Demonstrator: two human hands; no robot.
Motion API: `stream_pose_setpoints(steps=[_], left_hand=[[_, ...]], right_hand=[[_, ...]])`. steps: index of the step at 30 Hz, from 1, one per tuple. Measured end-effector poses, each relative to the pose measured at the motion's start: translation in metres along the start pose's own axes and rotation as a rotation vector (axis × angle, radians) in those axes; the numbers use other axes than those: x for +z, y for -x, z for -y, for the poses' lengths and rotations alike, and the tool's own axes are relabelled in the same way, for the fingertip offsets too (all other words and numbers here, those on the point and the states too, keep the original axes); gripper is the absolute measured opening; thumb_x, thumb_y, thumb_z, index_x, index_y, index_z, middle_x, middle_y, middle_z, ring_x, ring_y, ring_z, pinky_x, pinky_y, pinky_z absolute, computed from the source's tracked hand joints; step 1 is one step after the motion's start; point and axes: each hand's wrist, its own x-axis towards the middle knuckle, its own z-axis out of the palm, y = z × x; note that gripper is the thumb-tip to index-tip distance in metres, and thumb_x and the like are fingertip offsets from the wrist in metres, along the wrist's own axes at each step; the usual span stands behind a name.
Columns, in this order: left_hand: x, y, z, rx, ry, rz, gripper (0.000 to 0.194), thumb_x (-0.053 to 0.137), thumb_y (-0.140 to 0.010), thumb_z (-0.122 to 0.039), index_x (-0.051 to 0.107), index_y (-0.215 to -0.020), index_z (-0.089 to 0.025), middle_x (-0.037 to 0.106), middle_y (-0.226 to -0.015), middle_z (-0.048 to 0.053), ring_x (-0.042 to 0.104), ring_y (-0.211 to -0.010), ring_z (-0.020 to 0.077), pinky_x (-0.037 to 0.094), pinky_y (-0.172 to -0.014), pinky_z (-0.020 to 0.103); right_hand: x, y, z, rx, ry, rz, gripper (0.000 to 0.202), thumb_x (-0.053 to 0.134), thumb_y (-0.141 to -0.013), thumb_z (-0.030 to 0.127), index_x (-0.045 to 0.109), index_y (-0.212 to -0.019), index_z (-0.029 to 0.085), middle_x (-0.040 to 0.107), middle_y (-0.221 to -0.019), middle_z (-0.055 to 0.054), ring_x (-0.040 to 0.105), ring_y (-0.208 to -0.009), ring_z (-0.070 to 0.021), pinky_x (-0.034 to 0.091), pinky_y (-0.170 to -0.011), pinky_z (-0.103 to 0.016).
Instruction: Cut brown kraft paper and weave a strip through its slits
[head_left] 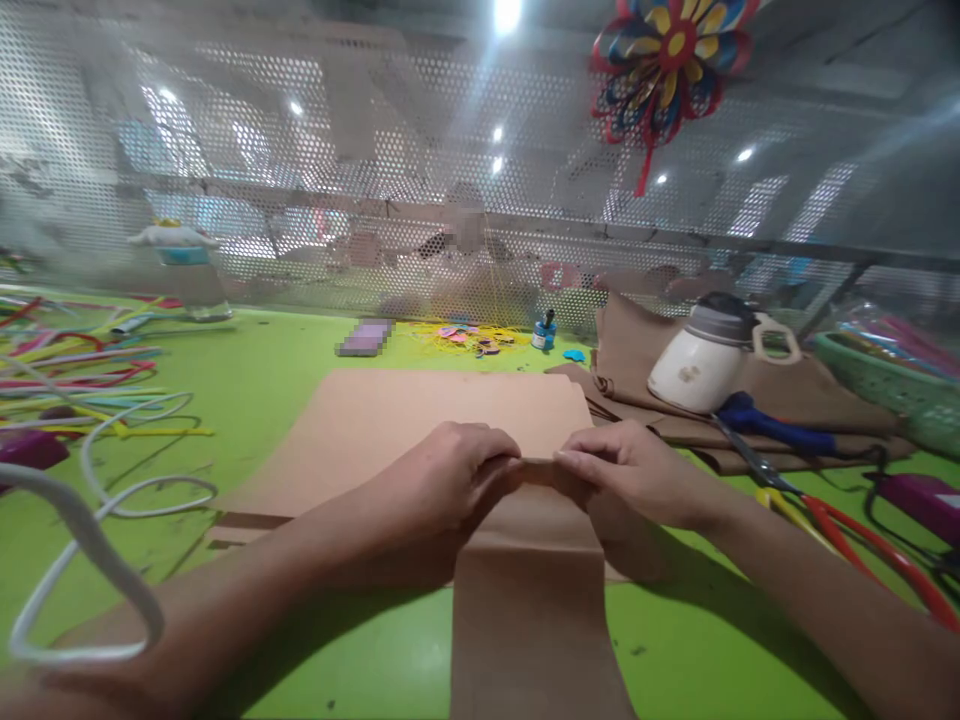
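Observation:
A strip of brown paper (529, 600) runs from the near edge up to my two hands, with a crease across it. My left hand (457, 470) pinches the left side of its folded far end. On the right side of that same fold, my right hand (626, 465) grips with thumb and fingers. Between the hands the folded edge stands raised a little. Beneath and beyond them lies a stack of larger light-brown paper sheets (420, 410). Part of the strip is hidden behind my fingers.
Scissors (780, 475) with red and yellow handles lie right, near a blue-handled tool (780, 425). A white bottle (697, 360) sits on folded brown paper (840, 390). Beyond stands a green basket (892, 385). Coloured strips (97, 360) and a white cord (90, 560) lie left on the green table (285, 345).

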Motion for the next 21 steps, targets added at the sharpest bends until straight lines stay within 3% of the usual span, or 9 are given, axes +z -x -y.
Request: stream_pose_setpoints(steps=[5,9,12,17,21], left_hand=[[-0.002,0.003,-0.007,0.024,-0.064,-0.033,0.03,0.039,-0.096,-0.033,0.063,-0.084,-0.019,0.06,-0.076,0.002,0.049,-0.068,0.0125,0.033,-0.061,0.025],[-0.009,0.002,-0.012,0.013,-0.056,0.058,0.028,0.04,-0.096,-0.032,0.062,-0.086,-0.019,0.059,-0.078,0.003,0.049,-0.07,0.0132,0.034,-0.062,0.025],[-0.007,0.001,-0.009,0.043,-0.08,0.015,0.025,0.04,-0.095,-0.028,0.06,-0.083,-0.018,0.057,-0.077,0.002,0.048,-0.07,0.0127,0.034,-0.063,0.025],[0.004,0.003,-0.003,0.121,-0.129,-0.062,0.017,0.044,-0.092,-0.02,0.054,-0.079,-0.018,0.054,-0.074,0.0,0.045,-0.068,0.0122,0.031,-0.062,0.026],[0.007,0.004,-0.005,0.175,-0.14,-0.048,0.01,0.045,-0.09,-0.018,0.054,-0.085,-0.018,0.053,-0.076,0.001,0.045,-0.068,0.0131,0.031,-0.061,0.026]], right_hand=[[0.004,0.004,0.002,-0.141,0.106,-0.143,0.031,0.049,-0.093,0.032,0.066,-0.074,0.015,0.062,-0.063,-0.001,0.053,-0.059,-0.0109,0.038,-0.056,-0.022],[0.006,0.004,0.0,-0.272,0.198,-0.248,0.029,0.05,-0.092,0.029,0.068,-0.075,0.015,0.064,-0.061,-0.001,0.053,-0.055,-0.0105,0.038,-0.054,-0.022],[0.005,0.004,0.001,-0.279,0.166,-0.237,0.026,0.051,-0.092,0.028,0.068,-0.077,0.016,0.067,-0.066,-0.002,0.057,-0.059,-0.0113,0.042,-0.056,-0.022],[0.005,0.004,0.008,-0.275,0.093,-0.172,0.017,0.056,-0.09,0.025,0.071,-0.096,0.019,0.074,-0.091,-0.003,0.066,-0.081,-0.0144,0.048,-0.072,-0.024],[0.01,0.005,0.011,-0.306,0.077,-0.215,0.017,0.056,-0.09,0.026,0.072,-0.089,0.018,0.074,-0.081,-0.002,0.067,-0.071,-0.0128,0.047,-0.064,-0.022]])
